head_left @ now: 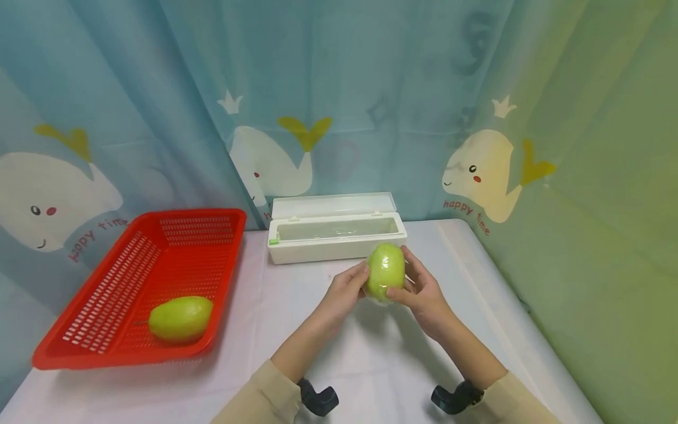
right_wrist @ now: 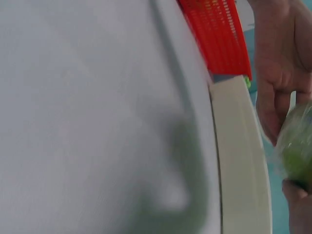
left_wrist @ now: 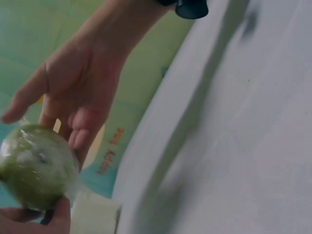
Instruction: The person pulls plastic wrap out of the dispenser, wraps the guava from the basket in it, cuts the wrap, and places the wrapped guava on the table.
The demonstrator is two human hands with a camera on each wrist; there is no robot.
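Note:
A yellow-green pear in clear plastic film is held up between both hands, over the white table. My left hand grips its left side, thumb on the near face and fingers mostly hidden behind. On the other side my right hand holds it, thumb across the lower front and fingers behind. Shiny, crinkled film shows around the pear in the left wrist view. The right wrist view catches only part of the wrapped pear, at the right edge.
Just behind the hands stands a white cling film box, its lid raised. At left, a red plastic basket contains another pear. Patterned curtains hang at the back and right of the table.

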